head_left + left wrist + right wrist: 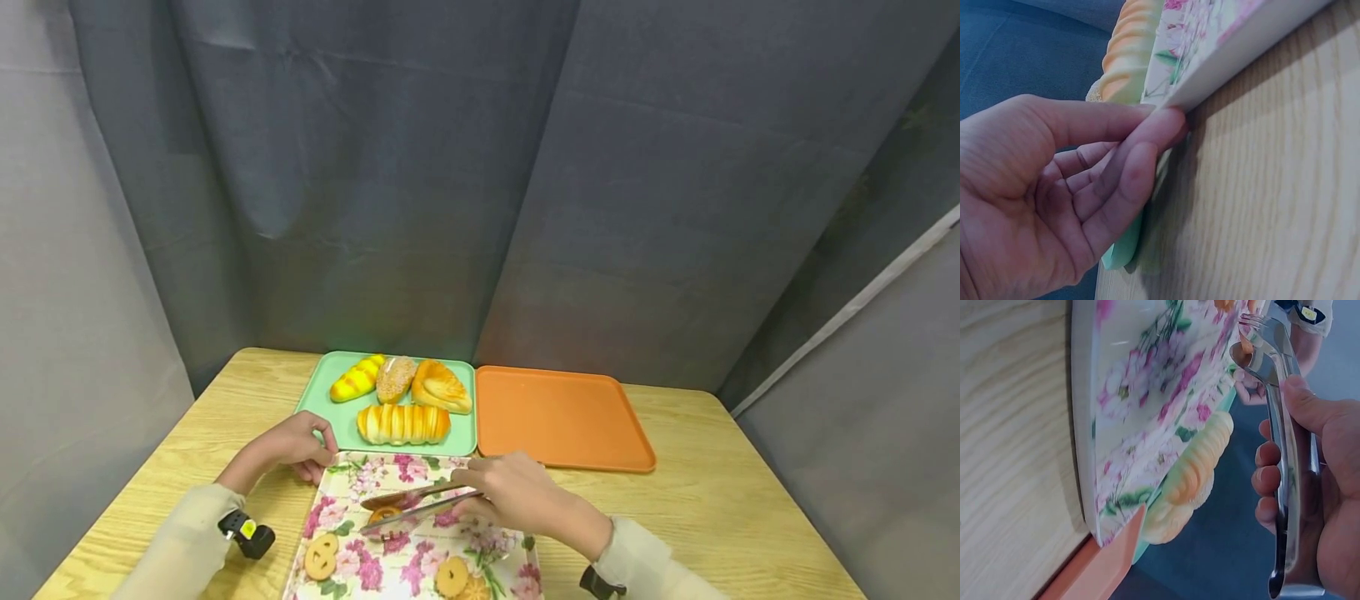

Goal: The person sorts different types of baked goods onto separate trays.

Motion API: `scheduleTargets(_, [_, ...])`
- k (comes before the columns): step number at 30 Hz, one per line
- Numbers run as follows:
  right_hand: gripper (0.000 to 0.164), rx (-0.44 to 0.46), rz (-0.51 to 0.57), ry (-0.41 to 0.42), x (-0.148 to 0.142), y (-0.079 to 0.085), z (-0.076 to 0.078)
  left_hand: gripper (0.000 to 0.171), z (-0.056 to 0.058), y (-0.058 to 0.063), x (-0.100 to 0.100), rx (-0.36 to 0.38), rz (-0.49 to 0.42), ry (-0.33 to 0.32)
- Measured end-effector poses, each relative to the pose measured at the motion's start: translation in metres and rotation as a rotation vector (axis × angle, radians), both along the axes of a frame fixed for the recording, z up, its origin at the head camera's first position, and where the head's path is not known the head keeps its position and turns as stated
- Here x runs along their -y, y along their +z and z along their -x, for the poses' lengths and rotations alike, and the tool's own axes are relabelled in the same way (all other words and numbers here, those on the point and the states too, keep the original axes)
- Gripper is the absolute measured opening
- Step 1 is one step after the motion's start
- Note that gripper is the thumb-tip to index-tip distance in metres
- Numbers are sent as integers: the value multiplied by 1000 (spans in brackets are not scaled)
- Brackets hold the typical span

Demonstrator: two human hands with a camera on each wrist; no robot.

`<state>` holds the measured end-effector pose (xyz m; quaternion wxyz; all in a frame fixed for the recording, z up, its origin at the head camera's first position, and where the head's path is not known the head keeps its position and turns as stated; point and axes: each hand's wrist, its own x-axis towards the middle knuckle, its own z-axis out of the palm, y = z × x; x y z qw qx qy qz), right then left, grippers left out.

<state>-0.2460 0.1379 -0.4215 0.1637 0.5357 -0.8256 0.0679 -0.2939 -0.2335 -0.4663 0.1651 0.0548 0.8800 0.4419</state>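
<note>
My left hand pinches the far left corner of a flowered tray between thumb and fingers. Metal tongs are gripped in my right hand, above the same tray. Between the tips of the tongs is a small brown ring-shaped cookie; whether it is lifted off the surface I cannot tell. Nearer to me on the flowered tray lie a pale cookie at the left, a round cookie and a golden cookie at the front.
Behind the flowered tray, a green tray holds several breads, among them a striped long loaf and a golden triangular pastry. Beside it on the right lies an orange tray. Grey curtains close off the wooden table's back.
</note>
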Motion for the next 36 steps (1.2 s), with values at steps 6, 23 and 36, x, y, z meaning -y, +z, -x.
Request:
scheduleTargets(6, [25, -53, 25, -41, -11, 7, 9, 11, 0, 0, -1, 2, 19, 14])
scheduleTargets(23, [42, -164, 137, -428, -71, 39, 57, 10, 3, -2, 1, 14, 4, -2])
scheduleTargets(36, [39, -90, 189, -693, -92, 13, 105, 9, 4, -1, -1, 23, 24, 34])
